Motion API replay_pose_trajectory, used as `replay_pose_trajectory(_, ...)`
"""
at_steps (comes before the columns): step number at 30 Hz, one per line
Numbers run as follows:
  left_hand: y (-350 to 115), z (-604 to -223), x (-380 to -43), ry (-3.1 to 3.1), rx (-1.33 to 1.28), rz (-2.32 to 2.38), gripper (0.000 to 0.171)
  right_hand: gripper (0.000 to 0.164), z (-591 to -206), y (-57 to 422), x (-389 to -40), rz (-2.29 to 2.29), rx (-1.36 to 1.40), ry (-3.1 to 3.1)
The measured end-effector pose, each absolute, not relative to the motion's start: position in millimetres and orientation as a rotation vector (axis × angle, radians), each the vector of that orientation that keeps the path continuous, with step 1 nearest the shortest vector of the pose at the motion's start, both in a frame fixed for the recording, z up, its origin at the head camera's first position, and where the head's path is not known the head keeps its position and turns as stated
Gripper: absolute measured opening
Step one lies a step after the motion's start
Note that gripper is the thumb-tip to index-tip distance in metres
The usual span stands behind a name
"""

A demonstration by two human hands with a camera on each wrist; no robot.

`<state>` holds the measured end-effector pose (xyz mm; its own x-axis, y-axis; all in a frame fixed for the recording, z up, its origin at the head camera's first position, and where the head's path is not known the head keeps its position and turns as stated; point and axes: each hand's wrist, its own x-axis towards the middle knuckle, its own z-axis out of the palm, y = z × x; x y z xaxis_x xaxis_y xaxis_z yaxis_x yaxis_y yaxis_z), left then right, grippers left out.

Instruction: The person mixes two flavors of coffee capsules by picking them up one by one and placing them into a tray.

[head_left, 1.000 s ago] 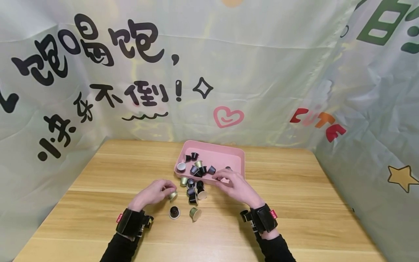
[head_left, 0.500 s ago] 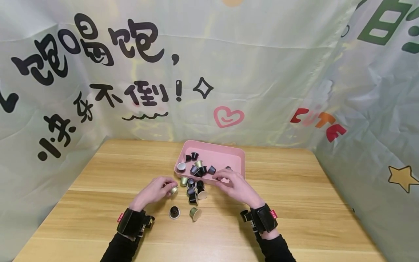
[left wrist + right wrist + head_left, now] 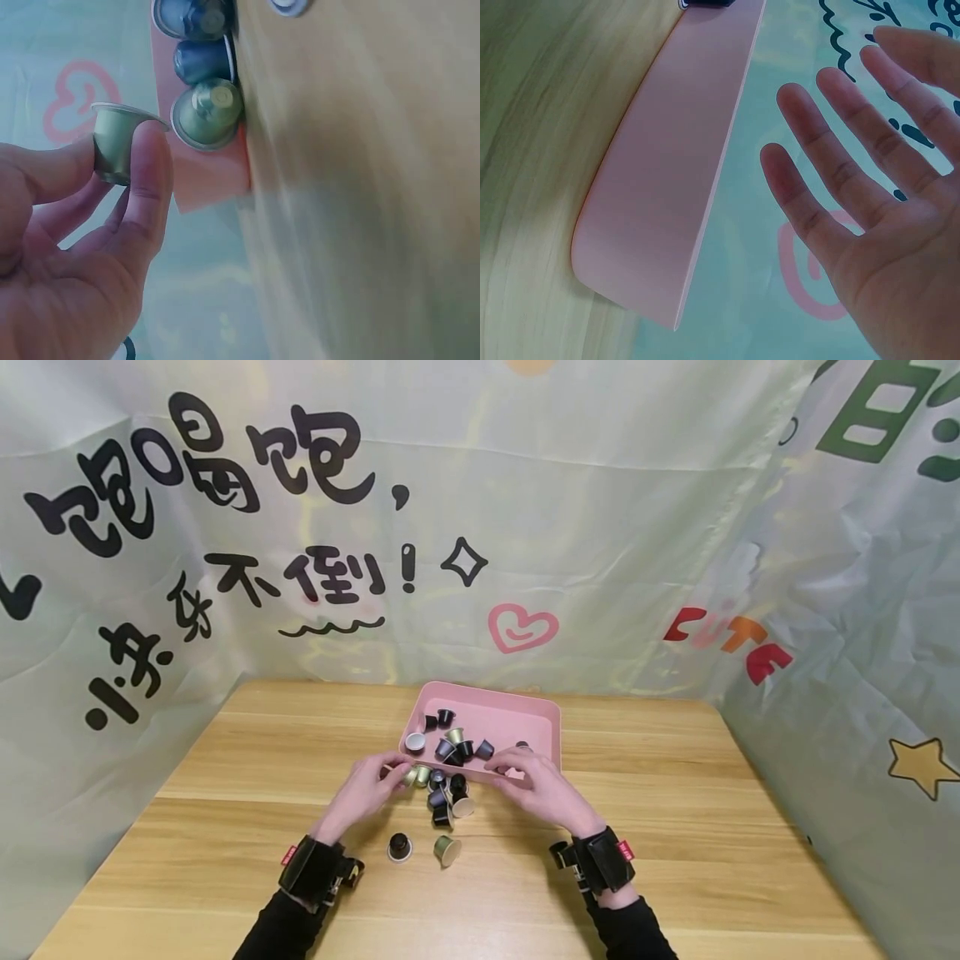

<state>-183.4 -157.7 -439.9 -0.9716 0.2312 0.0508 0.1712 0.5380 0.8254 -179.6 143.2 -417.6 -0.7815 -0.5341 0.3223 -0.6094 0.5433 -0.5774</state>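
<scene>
Between thumb and fingers, my left hand pinches a pale green-gold coffee capsule, raised near the front left corner of the pink tray. Beside it on the table, a second green-gold capsule and several dark ones are bunched against the tray's front wall. My right hand hovers over the tray's front rim at the right with its fingers spread and holding nothing, as the right wrist view shows. Inside the tray lie several black, grey and gold capsules and a white-topped one.
Nearer to me on the wooden table are a black capsule standing on its rim and a green capsule on its side. A printed cloth hangs behind and at both sides of the table.
My left hand has lifted the green-gold capsule off the table and carried it forward and right, toward the tray's front left corner. The right hand has stayed in place.
</scene>
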Motion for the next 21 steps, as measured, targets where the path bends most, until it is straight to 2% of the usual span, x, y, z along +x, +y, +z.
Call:
replay_pose_trajectory(10,-151,-431,-205,2.74,0.456,1.446,0.029,0.026,-418,143,-180,1.069,0.997,-2.668)
replay_pose_trajectory(21,-139,-422,-230,2.825,0.494,1.365,0.026,0.026,-419,142,-181,1.076,1.017,-2.665)
